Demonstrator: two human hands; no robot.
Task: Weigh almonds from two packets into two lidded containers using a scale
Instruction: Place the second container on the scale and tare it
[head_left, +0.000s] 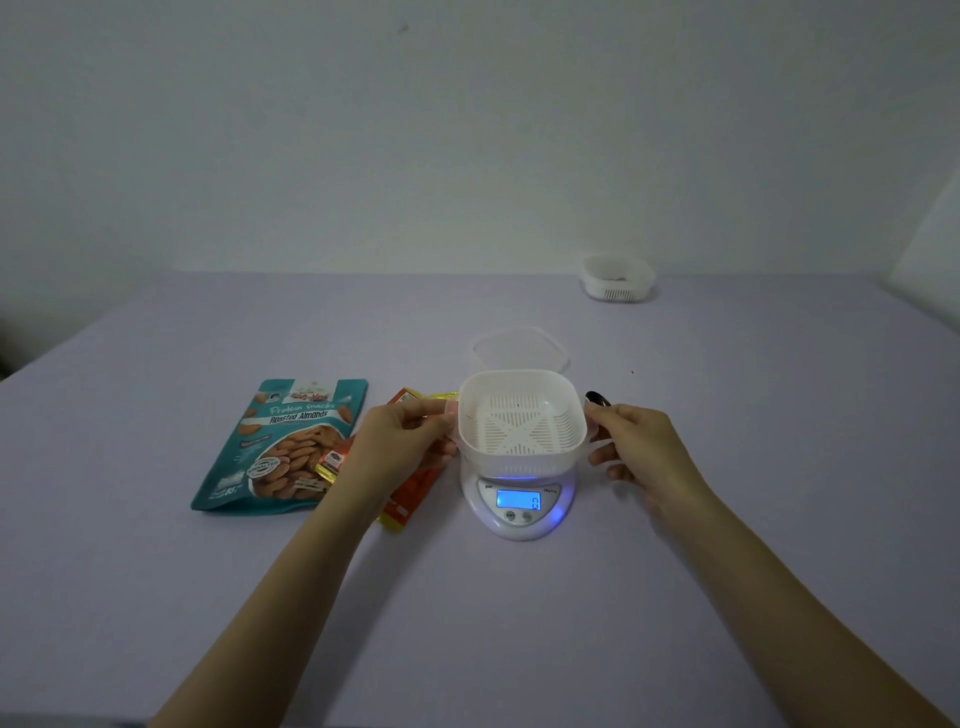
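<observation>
Near the middle of the desk (519, 623) I see a white scale (519, 501) with a blue-lit screen showing "0". On its platform sits an open white container (522, 423) with a slotted bottom; I can see no almonds in it. My left hand (402, 439) holds the container's left wall, fingers curled together on the rim, and my right hand (641, 449) is at its right wall, thumb touching the rim and the other fingers slightly spread below; whether those press the wall I cannot tell. Just behind the container lies a clear lid (519, 348), flat on the desk. Toward the far right edge stands a second white container (617, 278), well apart from the scale. Left of the scale lies a teal packet (280, 447) reading "Protein snacks" and "Roasted Almonds", with almonds pictured. Between it and the scale lies an orange and gold packet (410, 491), partly under my left hand, its print too small to read. A dark spoon (597, 399) peeks out beside my right thumb.
</observation>
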